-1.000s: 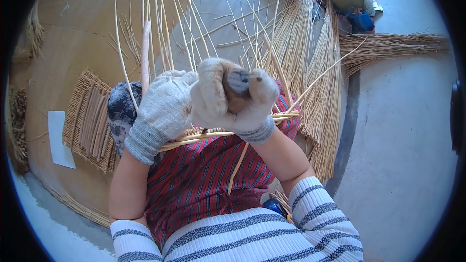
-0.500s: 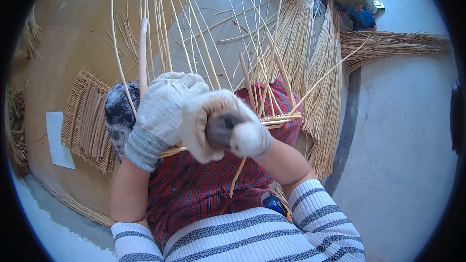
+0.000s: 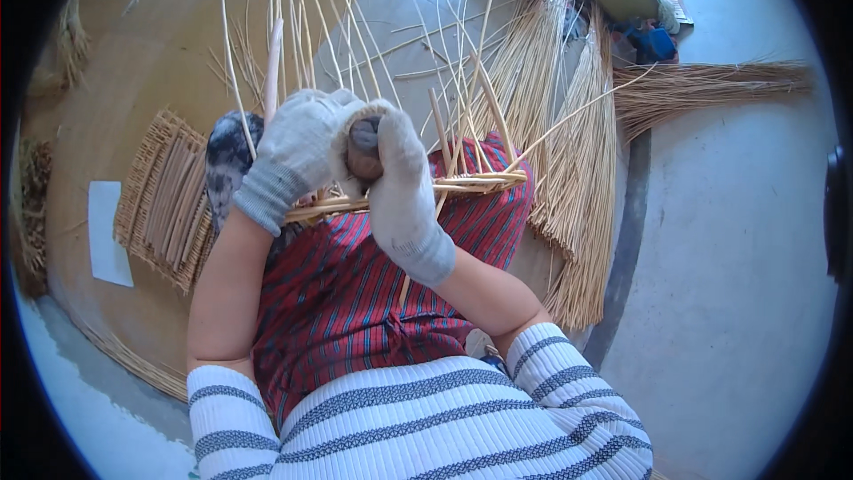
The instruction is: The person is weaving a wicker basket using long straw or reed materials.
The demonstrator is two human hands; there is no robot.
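Across my lap lies a partly woven wicker piece (image 3: 480,180) with long thin rods and several thicker stakes rising from it. My left hand (image 3: 302,140), in a whitish knit glove, is closed over its left part, beside a thick pale stake (image 3: 274,62); its fingertips are hidden. My right hand (image 3: 404,191), gloved too, is wrapped round a dark, rounded brown handle (image 3: 364,151) seen end-on. The rest of that tool is hidden beneath the hand, close to my left fingers and the woven edge.
Bundles of straw-coloured rods (image 3: 577,204) lie on the floor to the right, and a browner bundle (image 3: 711,93) lies farther right. On the left are a woven panel with sticks (image 3: 164,196) and a white sheet (image 3: 105,231). A red striped apron (image 3: 346,293) covers my lap.
My right hand, with the dark handle, has moved down onto the weaving and a little left, up against my left hand. The left hand keeps its place on the wicker piece.
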